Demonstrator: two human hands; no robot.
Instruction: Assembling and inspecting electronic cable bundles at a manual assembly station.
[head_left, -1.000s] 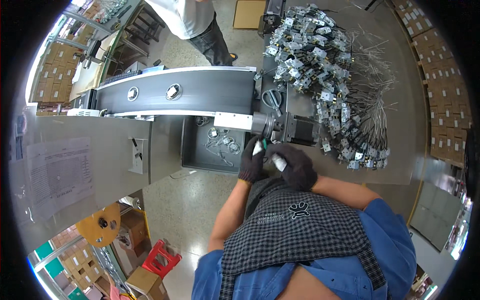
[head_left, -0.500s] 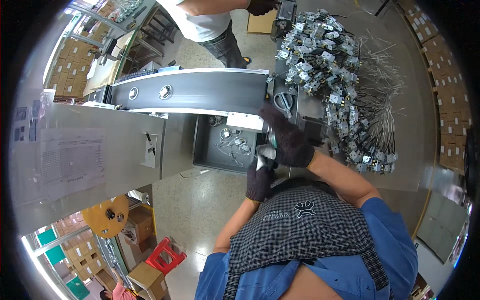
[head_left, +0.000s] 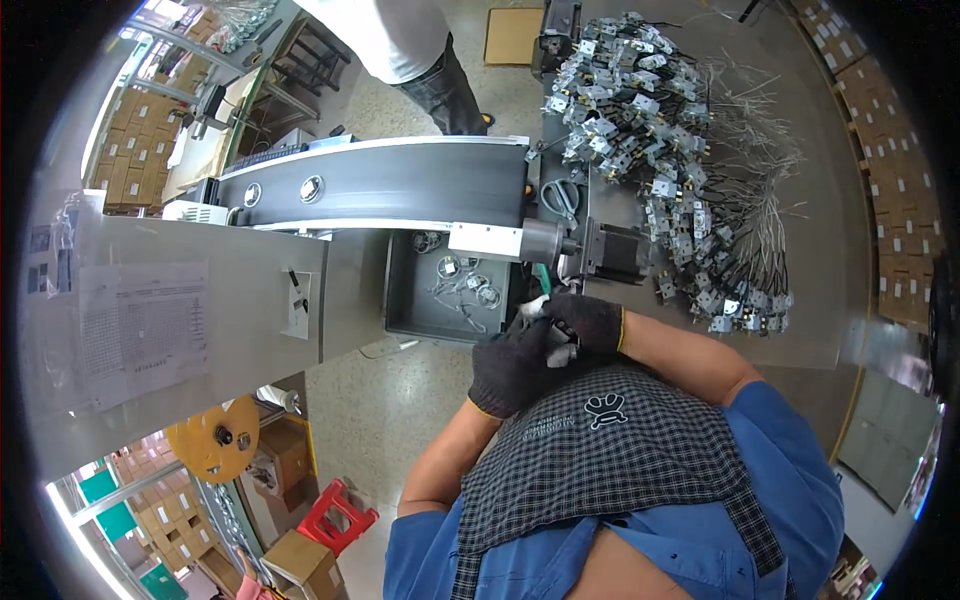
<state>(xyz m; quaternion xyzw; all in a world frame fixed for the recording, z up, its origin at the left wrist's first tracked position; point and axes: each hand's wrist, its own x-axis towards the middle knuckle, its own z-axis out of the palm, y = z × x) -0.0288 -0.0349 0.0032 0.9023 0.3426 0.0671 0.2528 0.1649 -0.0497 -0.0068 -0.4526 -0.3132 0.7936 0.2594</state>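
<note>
My two hands, in dark knitted gloves, are together close in front of my checked apron. Fingers curled, my left hand (head_left: 512, 368) meets my right hand (head_left: 592, 322), which is also closed. A small pale grey-white piece (head_left: 562, 354) shows between them; the gloves cover most of it, so its kind is unclear. Just beyond my fingers is a slim green object (head_left: 543, 278), partly hidden. A grey bin (head_left: 410, 312) holding several round metal parts with white wires (head_left: 487, 292) lies to the left of my hands.
Ahead runs a dark conveyor belt (head_left: 410, 185) carrying two round parts, with its motor (head_left: 615, 252) at the right end. Scissors (head_left: 561, 199) lie by it. A large heap of wired metal parts (head_left: 635, 110) is at right. Beyond the belt stands a person (head_left: 400, 45).
My right hand has drawn back from the belt's end toward my apron, uncovering the motor. My left hand has come up against it. The belt's round parts have shifted left.
</note>
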